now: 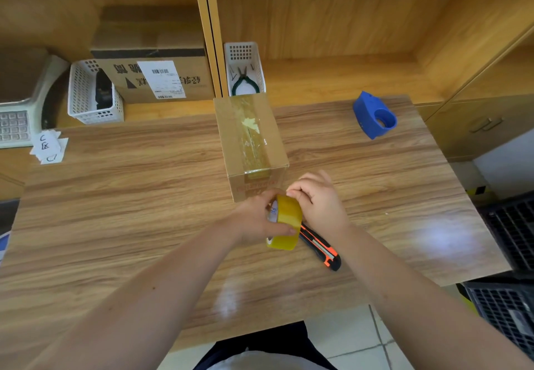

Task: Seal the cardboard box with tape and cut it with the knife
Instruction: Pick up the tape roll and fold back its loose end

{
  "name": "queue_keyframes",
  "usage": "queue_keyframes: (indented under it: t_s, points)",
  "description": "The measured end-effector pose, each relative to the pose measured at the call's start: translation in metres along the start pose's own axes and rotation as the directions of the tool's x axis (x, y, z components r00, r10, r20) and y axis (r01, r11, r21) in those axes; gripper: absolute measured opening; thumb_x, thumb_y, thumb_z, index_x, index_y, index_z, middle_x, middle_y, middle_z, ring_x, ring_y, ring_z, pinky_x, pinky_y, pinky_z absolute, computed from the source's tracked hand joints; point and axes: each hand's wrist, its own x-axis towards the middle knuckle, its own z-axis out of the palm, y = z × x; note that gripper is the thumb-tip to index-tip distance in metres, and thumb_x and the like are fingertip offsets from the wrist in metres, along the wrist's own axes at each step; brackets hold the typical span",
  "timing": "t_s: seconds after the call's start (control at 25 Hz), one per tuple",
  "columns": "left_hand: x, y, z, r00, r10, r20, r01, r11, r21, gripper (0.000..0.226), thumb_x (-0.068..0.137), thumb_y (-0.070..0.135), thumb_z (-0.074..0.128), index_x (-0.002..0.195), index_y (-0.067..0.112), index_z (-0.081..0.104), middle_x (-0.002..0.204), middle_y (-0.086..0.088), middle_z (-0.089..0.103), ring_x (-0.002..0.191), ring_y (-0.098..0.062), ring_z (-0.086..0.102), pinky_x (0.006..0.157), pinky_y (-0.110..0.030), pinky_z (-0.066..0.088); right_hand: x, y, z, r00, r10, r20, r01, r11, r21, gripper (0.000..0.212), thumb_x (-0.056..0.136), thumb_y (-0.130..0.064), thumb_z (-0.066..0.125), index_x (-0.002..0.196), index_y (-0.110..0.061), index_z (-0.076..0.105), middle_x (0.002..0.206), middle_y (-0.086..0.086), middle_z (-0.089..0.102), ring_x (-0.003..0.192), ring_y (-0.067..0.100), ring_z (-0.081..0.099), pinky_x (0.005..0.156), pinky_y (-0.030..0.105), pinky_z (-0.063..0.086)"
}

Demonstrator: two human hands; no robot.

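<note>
A small closed cardboard box (248,138) stands in the middle of the wooden table (130,190), with clear tape along its top seam. Just in front of the box, my left hand (254,219) grips a yellow tape roll (286,222) held on edge above the table. My right hand (318,199) has its fingers curled on the roll's upper right rim. A black and orange utility knife (320,248) lies on the table under and behind the roll, partly hidden by it.
A blue tape dispenser (374,115) sits at the table's far right. White baskets stand behind: one (245,69) with green pliers, another (92,95) beside a large labelled carton (156,74). A scale (20,100) and paper slips (49,147) lie left. Black crates (508,283) stand right.
</note>
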Motion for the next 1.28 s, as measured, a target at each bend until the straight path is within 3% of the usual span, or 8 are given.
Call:
queue_keyframes:
  t_s: [0.2,0.28,0.4,0.48,0.72,0.96,1.12,1.28]
  points:
    - [-0.006,0.004,-0.004,0.987,-0.138,0.079,0.151,0.970,-0.190,0.053,0.068,0.058,0.068,0.110,0.024,0.066,0.098,0.004,0.069,0.087,-0.011,0.066,0.070,-0.029,0.053,0.016,-0.030,-0.025,0.989,-0.146,-0.033,0.146,0.989,0.009,0.009,0.084,-0.007,0.068,0.076,-0.010,0.071,0.077,-0.001,0.066,0.080,0.020,0.054,0.083,0.019,0.039]
    - [-0.008,0.008,-0.006,0.980,-0.162,0.118,0.181,0.967,-0.181,0.056,0.069,0.059,0.061,0.110,0.022,0.065,0.096,0.002,0.069,0.082,-0.010,0.065,0.064,-0.026,0.049,0.017,-0.036,-0.027,0.992,-0.129,-0.005,0.129,0.992,0.011,0.008,0.085,-0.010,0.069,0.079,-0.011,0.073,0.084,-0.004,0.064,0.086,0.017,0.052,0.084,0.017,0.038]
    - [-0.012,0.005,-0.002,0.988,-0.144,0.048,0.151,0.965,-0.216,0.073,0.058,0.063,0.073,0.122,0.035,0.051,0.107,0.002,0.069,0.099,-0.016,0.067,0.080,-0.033,0.054,0.014,-0.039,-0.031,0.998,-0.057,0.030,0.055,0.995,0.080,0.006,0.085,-0.014,0.070,0.082,-0.016,0.074,0.097,-0.010,0.061,0.100,0.014,0.051,0.093,0.014,0.035]
    - [-0.015,0.003,-0.002,0.994,-0.112,0.003,0.109,0.956,-0.273,0.075,0.060,0.050,0.084,0.121,0.042,0.041,0.116,0.002,0.066,0.107,-0.016,0.065,0.093,-0.038,0.053,0.012,-0.044,-0.039,0.992,0.002,0.129,-0.021,0.988,0.153,0.007,0.087,-0.017,0.068,0.086,-0.019,0.074,0.091,-0.012,0.068,0.095,0.009,0.060,0.089,0.022,0.046]
    - [-0.029,0.017,-0.012,0.991,0.065,-0.117,-0.083,0.985,-0.151,0.068,0.073,0.035,0.083,0.129,0.030,0.045,0.132,0.014,0.054,0.124,-0.002,0.048,0.098,-0.031,0.048,0.017,-0.061,-0.048,0.982,0.095,0.165,-0.136,0.957,0.257,0.011,0.087,-0.012,0.069,0.092,-0.017,0.077,0.076,-0.021,0.068,0.075,-0.007,0.064,0.075,0.012,0.049]
    - [-0.040,0.023,-0.014,0.945,0.153,-0.289,-0.224,0.947,-0.230,0.011,0.091,0.027,0.064,0.093,0.035,0.057,0.088,0.024,0.064,0.090,-0.007,0.060,0.089,-0.030,0.047,0.021,-0.064,-0.044,0.975,0.144,0.169,-0.191,0.932,0.309,0.011,0.085,-0.013,0.072,0.094,-0.016,0.077,0.067,-0.022,0.068,0.070,-0.008,0.064,0.068,0.007,0.047]
    - [-0.045,0.035,-0.018,0.914,0.158,-0.374,-0.278,0.915,-0.293,0.015,0.096,0.023,0.058,0.087,0.026,0.069,0.090,-0.010,0.074,0.079,-0.021,0.062,0.077,-0.038,0.050,0.022,-0.063,-0.044,0.981,0.135,0.140,-0.177,0.919,0.352,0.015,0.085,-0.011,0.071,0.095,-0.020,0.077,0.070,-0.016,0.069,0.071,-0.004,0.063,0.069,0.013,0.047]
    - [-0.045,0.048,-0.016,0.917,0.077,-0.392,-0.260,0.861,-0.437,0.025,0.097,0.011,0.055,0.074,0.014,0.065,0.074,0.004,0.075,0.076,-0.008,0.066,0.068,-0.022,0.049,0.023,-0.056,-0.042,0.954,0.240,0.179,-0.297,0.832,0.468,0.036,0.085,-0.015,0.070,0.116,-0.033,0.065,0.082,-0.011,0.074,0.080,0.011,0.065,0.078,0.021,0.047]
